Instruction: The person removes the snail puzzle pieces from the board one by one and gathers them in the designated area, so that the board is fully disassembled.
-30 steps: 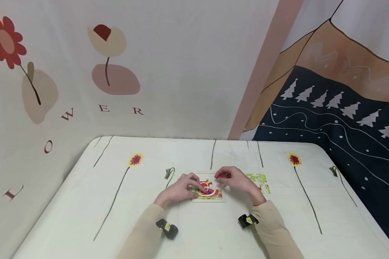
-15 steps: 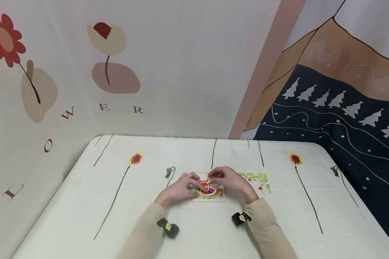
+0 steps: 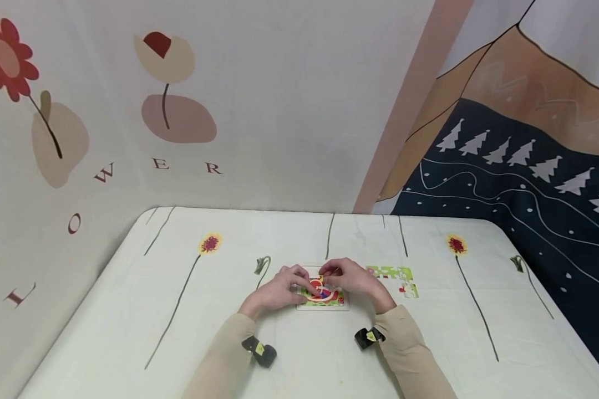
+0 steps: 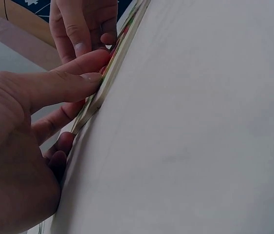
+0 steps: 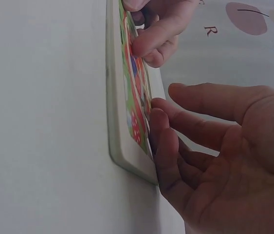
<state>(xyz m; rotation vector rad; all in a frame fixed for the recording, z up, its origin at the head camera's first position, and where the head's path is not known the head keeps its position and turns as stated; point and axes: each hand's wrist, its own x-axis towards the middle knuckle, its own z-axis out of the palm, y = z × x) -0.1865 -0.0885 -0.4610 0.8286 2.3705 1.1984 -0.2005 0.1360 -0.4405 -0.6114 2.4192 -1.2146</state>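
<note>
A small jigsaw puzzle in a white tray lies flat on the table, with red, blue and green pieces set in its lower part. My left hand rests at its left side, fingertips on the pieces and thumb by the near edge. Over the upper right of the tray is my right hand. The right wrist view shows its index fingertip right at the puzzle surface, the thumb apart from it and the other fingers bent along the tray's side. The upper part of the puzzle is partly hidden by the hands.
Loose green puzzle pieces lie to the right of the tray, with another green and red piece just nearer. The white tablecloth has printed flowers. A patterned curtain hangs behind the table.
My right hand has moved left over the upper part of the tray and its fingertips have lowered slightly. More loose pieces now show behind it. My left hand has stayed in place.
</note>
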